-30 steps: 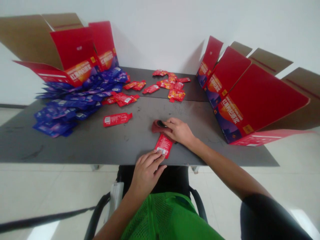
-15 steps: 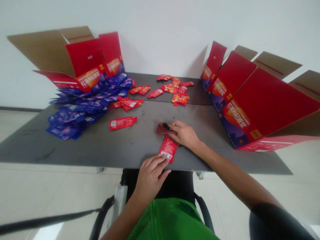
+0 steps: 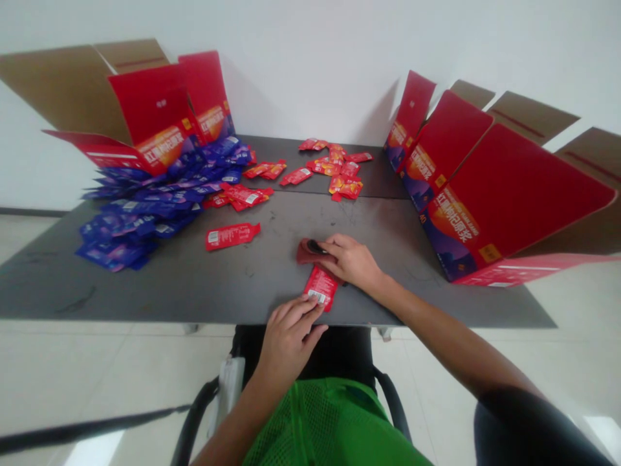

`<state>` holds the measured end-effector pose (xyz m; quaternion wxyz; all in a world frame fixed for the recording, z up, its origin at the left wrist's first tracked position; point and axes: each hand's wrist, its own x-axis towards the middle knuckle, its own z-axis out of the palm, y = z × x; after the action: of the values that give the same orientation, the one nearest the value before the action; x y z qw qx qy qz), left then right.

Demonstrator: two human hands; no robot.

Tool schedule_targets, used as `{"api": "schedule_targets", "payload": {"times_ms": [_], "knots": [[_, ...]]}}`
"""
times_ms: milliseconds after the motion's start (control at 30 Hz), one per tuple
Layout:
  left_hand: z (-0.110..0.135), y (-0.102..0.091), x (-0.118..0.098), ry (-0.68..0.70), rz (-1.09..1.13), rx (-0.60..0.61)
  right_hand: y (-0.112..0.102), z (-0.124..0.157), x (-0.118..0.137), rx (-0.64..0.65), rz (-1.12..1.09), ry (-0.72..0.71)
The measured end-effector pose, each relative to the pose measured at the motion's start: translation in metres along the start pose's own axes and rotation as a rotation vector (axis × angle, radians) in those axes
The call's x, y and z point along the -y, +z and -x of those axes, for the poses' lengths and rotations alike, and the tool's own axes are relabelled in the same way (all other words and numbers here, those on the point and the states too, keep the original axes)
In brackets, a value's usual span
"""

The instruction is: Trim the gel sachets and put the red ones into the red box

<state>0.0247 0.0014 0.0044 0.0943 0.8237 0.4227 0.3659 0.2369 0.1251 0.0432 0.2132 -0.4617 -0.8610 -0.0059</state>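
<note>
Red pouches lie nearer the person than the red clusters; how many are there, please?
2: one pouch is touched by the left hand and partly covered by the brown cloth in the right hand; another pouch lies alone, farther left. More could be hidden beneath the cloth.

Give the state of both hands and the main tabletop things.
Left hand, resting on near red pouch.
Near red pouch, partly covered.
Right hand, gripping reddish-brown cloth.
Reddish-brown cloth, bunched.
Lone red pouch, flat.
Blue pouches, heaped.
Far red pouches, scattered.
Left carton flaps, open.
Right carton flaps, open.
</note>
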Motion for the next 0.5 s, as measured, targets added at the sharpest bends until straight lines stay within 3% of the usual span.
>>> {"api": "schedule_targets", "payload": {"times_ms": [67, 133, 267, 333, 400, 500], "knots": [[0.000, 0.000, 0.000, -0.004, -0.001, -0.002, -0.007, -0.014, -0.020, -0.004, 0.057, 0.034], [0.000, 0.000, 0.000, -0.004, -0.010, -0.010, -0.018, -0.019, -0.022, -0.048, 0.062, 0.042], [0.001, -0.001, -0.001, 0.003, -0.023, -0.004, -0.030, 0.005, 0.025, -0.143, -0.066, -0.046], [0.000, -0.001, -0.001, -0.014, -0.043, 0.010, -0.025, 0.021, 0.049, -0.059, -0.116, -0.134], [0.000, -0.001, -0.001, -0.023, -0.055, 0.017, -0.014, 0.029, 0.055, -0.009, -0.141, -0.169], [0.001, -0.001, -0.001, -0.004, -0.034, 0.031, -0.001, 0.018, 0.028, -0.011, -0.081, -0.082]]}}
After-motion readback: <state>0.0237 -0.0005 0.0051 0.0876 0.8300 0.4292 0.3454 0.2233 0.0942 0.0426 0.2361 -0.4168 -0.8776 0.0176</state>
